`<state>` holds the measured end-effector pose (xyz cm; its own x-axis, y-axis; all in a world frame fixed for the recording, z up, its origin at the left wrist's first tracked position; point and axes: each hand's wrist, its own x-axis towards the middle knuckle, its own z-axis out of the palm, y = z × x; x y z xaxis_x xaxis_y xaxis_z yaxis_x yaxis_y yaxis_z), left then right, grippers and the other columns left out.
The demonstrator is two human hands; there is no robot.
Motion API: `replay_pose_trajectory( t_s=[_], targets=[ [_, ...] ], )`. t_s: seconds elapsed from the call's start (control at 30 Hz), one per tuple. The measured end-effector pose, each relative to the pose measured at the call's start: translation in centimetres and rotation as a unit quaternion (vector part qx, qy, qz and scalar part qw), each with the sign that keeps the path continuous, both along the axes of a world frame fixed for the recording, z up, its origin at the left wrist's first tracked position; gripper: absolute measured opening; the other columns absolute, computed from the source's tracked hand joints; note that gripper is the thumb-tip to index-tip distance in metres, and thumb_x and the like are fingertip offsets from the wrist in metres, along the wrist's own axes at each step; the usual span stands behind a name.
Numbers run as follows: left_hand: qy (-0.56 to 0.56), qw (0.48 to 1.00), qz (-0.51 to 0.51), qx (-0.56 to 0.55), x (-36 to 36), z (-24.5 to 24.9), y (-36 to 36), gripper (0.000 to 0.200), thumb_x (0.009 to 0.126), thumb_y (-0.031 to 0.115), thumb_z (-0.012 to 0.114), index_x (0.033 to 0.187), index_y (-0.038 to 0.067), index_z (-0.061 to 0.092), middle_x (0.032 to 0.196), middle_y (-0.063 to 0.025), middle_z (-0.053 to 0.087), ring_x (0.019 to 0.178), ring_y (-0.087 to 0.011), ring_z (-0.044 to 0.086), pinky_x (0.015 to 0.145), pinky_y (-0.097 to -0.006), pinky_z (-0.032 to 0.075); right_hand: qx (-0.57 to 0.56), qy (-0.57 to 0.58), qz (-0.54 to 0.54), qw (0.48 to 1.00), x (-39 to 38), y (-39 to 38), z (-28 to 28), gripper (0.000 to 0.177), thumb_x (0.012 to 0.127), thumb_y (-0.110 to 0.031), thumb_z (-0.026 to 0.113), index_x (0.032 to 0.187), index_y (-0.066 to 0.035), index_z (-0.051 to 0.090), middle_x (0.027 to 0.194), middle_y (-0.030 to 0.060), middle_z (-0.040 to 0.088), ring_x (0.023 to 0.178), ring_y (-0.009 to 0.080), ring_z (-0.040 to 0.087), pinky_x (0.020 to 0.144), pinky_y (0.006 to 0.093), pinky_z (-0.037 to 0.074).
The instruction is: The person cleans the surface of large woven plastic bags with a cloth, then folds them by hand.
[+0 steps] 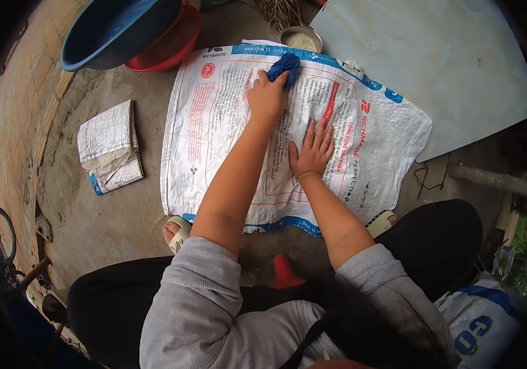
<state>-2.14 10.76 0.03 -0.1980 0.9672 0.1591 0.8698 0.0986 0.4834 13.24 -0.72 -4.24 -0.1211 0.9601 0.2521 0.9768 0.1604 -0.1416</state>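
A white woven feed sack (226,166) with blue ends and red and black print lies flat on the ground in front of me. My left hand (267,95) reaches toward its far end, closed on a bunched blue cloth (284,69) that rests against the printed face. Nearer to me, my right hand (314,150) lies palm down on the sack with its fingers spread, holding nothing. Wrinkles run across the sack's right side.
A folded white sack (111,147) lies to the left. Beyond it are a blue basin (82,46) and a red basin (180,43). At the back stands a bowl of pale contents (302,40), beside a large grey sheet (435,67). A stuffed sack (481,323) sits lower right.
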Motion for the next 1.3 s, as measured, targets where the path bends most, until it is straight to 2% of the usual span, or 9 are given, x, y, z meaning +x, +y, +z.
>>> replay_pose_trajectory(
  t_s=[0.27, 0.4, 0.6, 0.67, 0.77, 0.87, 1.0, 1.17, 1.3],
  targets=[
    [-0.075, 0.914, 0.295, -0.267, -17.1, -4.3, -6.4, 0.054, 0.083, 0.026, 0.052, 0.137, 0.031, 0.055, 0.132, -0.0172, 0.058, 0.12, -0.0331, 0.057, 0.098, -0.0451, 0.047, 0.015, 0.006, 0.005, 1.0, 0.3, 0.2, 0.0, 0.079, 0.092, -0.055, 0.044, 0.151, -0.005, 0.03, 0.16, 0.0202, 0.017, 0.145, 0.0434, 0.016, 0.115, 0.0535, 0.013],
    [-0.205, 0.915, 0.346, -0.029, -13.3, -4.3, -7.8, 0.058, 0.082, 0.027, 0.051, 0.134, 0.004, 0.055, 0.122, -0.0262, 0.062, 0.114, -0.0389, 0.06, 0.1, -0.0433, 0.044, -0.001, 0.007, 0.007, 1.0, 0.3, 0.2, -0.5, 0.079, 0.094, -0.056, 0.041, 0.152, -0.004, 0.026, 0.16, 0.0205, 0.013, 0.146, 0.0444, 0.012, 0.115, 0.0544, 0.01],
    [-0.454, 0.864, 0.181, 0.118, -0.9, 8.0, -4.4, 0.056, 0.083, 0.037, 0.067, 0.121, 0.001, 0.048, 0.112, -0.0238, 0.064, 0.1, -0.0353, 0.063, 0.091, -0.038, 0.046, -0.306, 0.087, 0.008, 0.948, 0.7, 2.3, 4.4, 0.088, 0.094, -0.062, 0.037, 0.156, -0.006, 0.007, 0.162, 0.0174, -0.009, 0.147, 0.0433, -0.013, 0.116, 0.0573, 0.0],
    [-0.494, 0.868, 0.047, 0.016, 0.8, 10.8, -3.6, 0.053, 0.086, 0.041, 0.065, 0.117, -0.001, 0.056, 0.107, -0.02, 0.066, 0.098, -0.0284, 0.064, 0.088, -0.0342, 0.047, -0.323, 0.097, -0.01, 0.941, 1.6, 5.1, 5.8, 0.086, 0.095, -0.065, 0.032, 0.155, -0.007, 0.012, 0.163, 0.0179, 0.001, 0.147, 0.0437, 0.005, 0.115, 0.0564, 0.01],
    [-0.399, 0.907, -0.029, -0.13, 2.9, 15.6, -5.0, 0.054, 0.095, 0.046, 0.053, 0.107, -0.003, 0.068, 0.1, -0.0157, 0.069, 0.092, -0.0211, 0.064, 0.085, -0.0305, 0.047, -0.287, 0.734, -0.102, 0.606, 3.9, 5.8, 14.2, 0.08, 0.095, -0.072, 0.018, 0.15, -0.016, 0.033, 0.155, 0.0141, 0.033, 0.143, 0.0313, 0.028, 0.11, 0.0499, 0.03],
    [-0.418, 0.902, -0.046, -0.098, 4.8, 15.7, -5.1, 0.052, 0.098, 0.045, 0.049, 0.104, -0.003, 0.069, 0.1, -0.0143, 0.069, 0.091, -0.0199, 0.063, 0.087, -0.0303, 0.046, -0.064, 0.662, 0.082, 0.742, 5.2, 6.3, 17.4, 0.075, 0.097, -0.068, 0.024, 0.15, -0.016, 0.034, 0.152, 0.0145, 0.035, 0.14, 0.0305, 0.031, 0.11, 0.0441, 0.032],
    [-0.6, 0.797, -0.064, 0.016, 10.4, 16.1, -6.0, 0.066, 0.103, 0.055, 0.031, 0.119, 0.0, 0.064, 0.111, -0.0136, 0.064, 0.103, -0.0205, 0.057, 0.095, -0.0311, 0.042, -0.092, 0.774, 0.072, 0.623, 2.5, 4.0, 18.9, 0.075, 0.087, -0.052, 0.068, 0.145, -0.014, 0.037, 0.141, 0.0174, 0.043, 0.136, 0.0253, 0.036, 0.111, 0.0375, 0.028],
    [-0.547, 0.798, -0.187, -0.17, 10.8, 14.4, -4.7, 0.074, 0.1, 0.063, 0.022, 0.137, 0.008, 0.054, 0.133, -0.0152, 0.056, 0.119, -0.0257, 0.054, 0.104, -0.0347, 0.039, -0.091, 0.87, -0.147, 0.462, 8.2, 6.7, 15.1, 0.052, 0.078, -0.013, 0.08, 0.119, -0.003, 0.049, 0.105, 0.0097, 0.061, 0.089, 0.0197, 0.064, 0.072, 0.032, 0.054],
    [-0.077, 0.997, 0.008, 0.011, 9.2, 7.0, -3.1, 0.053, 0.1, 0.045, 0.033, 0.142, 0.018, 0.05, 0.147, -0.0145, 0.046, 0.137, -0.0384, 0.037, 0.113, -0.0538, 0.023, 0.09, 0.697, -0.227, 0.674, 12.4, 7.4, 13.6, 0.059, 0.078, -0.014, 0.076, 0.127, -0.002, 0.045, 0.119, 0.0176, 0.058, 0.106, 0.0291, 0.061, 0.09, 0.0382, 0.05]
  ],
)
